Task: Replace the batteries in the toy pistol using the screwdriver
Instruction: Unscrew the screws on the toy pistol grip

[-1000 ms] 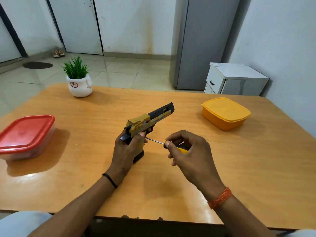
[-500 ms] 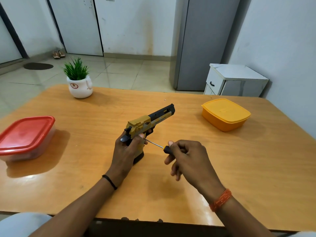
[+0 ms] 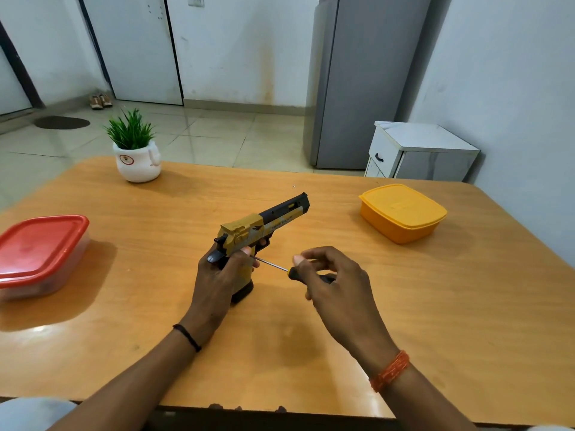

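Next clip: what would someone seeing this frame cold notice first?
First, the yellow-and-black toy pistol at the middle of the orange wooden table, gripped upright by the left hand. The right hand holds a thin black-handled screwdriver, its shaft pointing at the pistol's grip. After that, a red-lidded clear plastic box at the left edge and a yellow lidded plastic box at the far right.

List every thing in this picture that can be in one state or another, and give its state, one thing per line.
toy pistol: upright, butt on the table, gripped by the left hand
screwdriver: held by the right hand, tip at the pistol's grip
red-lidded container: lid on
yellow container: lid on
white door: closed
cabinet drawer: shut
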